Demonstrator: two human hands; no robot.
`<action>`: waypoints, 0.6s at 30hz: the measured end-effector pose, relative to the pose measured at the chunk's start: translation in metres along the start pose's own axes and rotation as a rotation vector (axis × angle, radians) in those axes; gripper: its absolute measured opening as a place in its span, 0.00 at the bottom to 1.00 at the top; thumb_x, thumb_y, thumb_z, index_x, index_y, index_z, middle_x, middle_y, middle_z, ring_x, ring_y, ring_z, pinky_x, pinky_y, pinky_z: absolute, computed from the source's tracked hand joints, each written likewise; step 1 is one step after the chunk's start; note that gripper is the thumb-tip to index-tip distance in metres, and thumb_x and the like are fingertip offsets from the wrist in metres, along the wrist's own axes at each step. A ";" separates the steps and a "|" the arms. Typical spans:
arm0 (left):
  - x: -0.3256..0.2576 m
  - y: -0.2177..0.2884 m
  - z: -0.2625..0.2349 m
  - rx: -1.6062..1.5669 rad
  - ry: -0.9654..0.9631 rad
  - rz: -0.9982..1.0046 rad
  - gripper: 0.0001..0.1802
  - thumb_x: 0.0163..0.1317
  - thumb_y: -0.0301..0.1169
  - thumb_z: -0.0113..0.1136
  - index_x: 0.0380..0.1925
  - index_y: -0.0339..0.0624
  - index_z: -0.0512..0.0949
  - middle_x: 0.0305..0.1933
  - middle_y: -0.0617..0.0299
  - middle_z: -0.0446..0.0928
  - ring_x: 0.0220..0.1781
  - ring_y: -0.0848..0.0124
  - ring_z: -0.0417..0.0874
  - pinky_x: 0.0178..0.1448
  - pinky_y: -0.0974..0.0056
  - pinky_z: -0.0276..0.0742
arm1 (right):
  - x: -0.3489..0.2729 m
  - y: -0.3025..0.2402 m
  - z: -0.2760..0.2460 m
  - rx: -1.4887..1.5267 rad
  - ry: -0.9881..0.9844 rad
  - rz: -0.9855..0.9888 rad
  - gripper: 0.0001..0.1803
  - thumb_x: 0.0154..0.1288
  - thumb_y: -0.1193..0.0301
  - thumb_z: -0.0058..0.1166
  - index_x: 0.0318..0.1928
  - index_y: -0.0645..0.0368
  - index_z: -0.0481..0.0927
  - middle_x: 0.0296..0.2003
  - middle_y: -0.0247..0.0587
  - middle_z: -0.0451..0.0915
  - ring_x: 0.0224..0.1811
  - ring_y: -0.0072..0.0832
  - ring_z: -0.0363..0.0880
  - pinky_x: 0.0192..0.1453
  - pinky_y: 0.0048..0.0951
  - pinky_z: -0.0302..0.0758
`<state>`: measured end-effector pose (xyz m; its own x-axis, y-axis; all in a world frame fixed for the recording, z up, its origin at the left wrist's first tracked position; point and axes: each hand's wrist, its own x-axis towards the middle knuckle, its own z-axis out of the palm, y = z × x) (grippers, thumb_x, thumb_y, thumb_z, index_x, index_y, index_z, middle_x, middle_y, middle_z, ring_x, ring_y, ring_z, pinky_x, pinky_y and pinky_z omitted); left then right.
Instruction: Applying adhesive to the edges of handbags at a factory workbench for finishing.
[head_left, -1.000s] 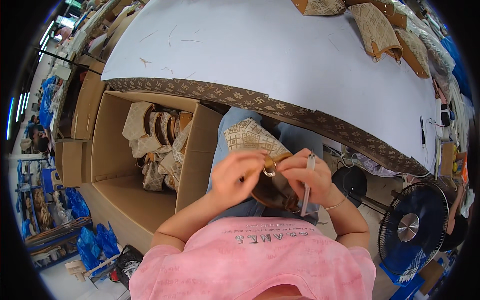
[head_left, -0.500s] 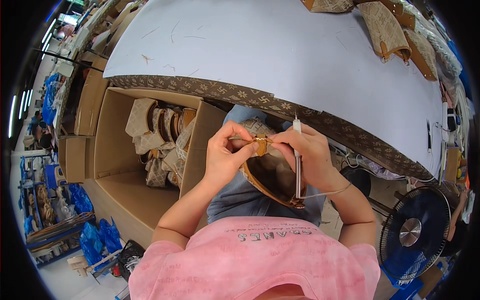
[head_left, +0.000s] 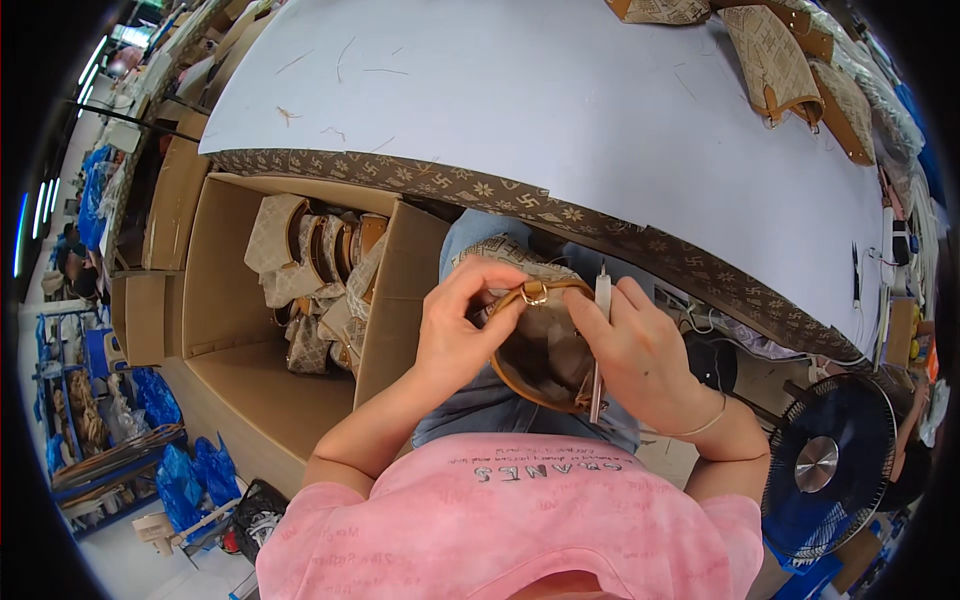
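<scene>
On my lap sits a patterned beige handbag with tan trim, its mouth facing up and its inside showing. My left hand pinches the tan rim at the far side, beside a small gold buckle on a tan strap tab. With my right hand I hold a slim white and silver pen-like tool between the fingers, its thin tip pointing away from me and a thin cord near its lower end. The fingers of that hand also touch the bag's rim to the right of the buckle.
A cardboard box at my left holds several similar bags. Ahead is a white-topped table with loose threads, more bags at its far right, and a dark pen-like item. A round fan stands right.
The strap tab and buckle, earlier pinched up between both hands, now lie at the bag's rim. My right hand has moved slightly right and down, and the bag's mouth is more exposed.
</scene>
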<state>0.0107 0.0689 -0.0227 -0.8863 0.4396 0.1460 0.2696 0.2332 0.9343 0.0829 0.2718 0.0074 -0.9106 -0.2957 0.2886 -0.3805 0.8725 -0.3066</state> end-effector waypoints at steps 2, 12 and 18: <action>0.000 0.001 0.001 0.108 -0.010 0.087 0.12 0.55 0.16 0.66 0.41 0.34 0.80 0.38 0.57 0.83 0.33 0.72 0.85 0.38 0.71 0.78 | -0.002 -0.002 -0.001 0.006 -0.012 -0.017 0.14 0.51 0.78 0.57 0.42 0.60 0.75 0.28 0.40 0.72 0.32 0.34 0.71 0.32 0.29 0.74; -0.015 -0.017 0.004 0.267 0.037 0.725 0.14 0.51 0.14 0.67 0.39 0.36 0.83 0.41 0.53 0.82 0.45 0.56 0.88 0.46 0.59 0.86 | -0.004 0.024 0.003 0.357 -0.021 -0.381 0.16 0.50 0.76 0.59 0.43 0.60 0.78 0.29 0.37 0.71 0.33 0.34 0.71 0.33 0.30 0.73; -0.006 -0.016 -0.003 0.197 -0.020 0.751 0.10 0.52 0.24 0.69 0.36 0.36 0.83 0.43 0.56 0.82 0.45 0.58 0.86 0.45 0.61 0.82 | -0.013 0.027 0.008 0.530 -0.004 -0.313 0.12 0.61 0.72 0.58 0.44 0.60 0.80 0.29 0.36 0.71 0.32 0.33 0.74 0.33 0.29 0.76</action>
<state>0.0110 0.0601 -0.0372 -0.4331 0.5562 0.7093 0.8588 0.0157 0.5121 0.0834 0.2964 -0.0123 -0.7432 -0.5085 0.4347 -0.6570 0.4321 -0.6178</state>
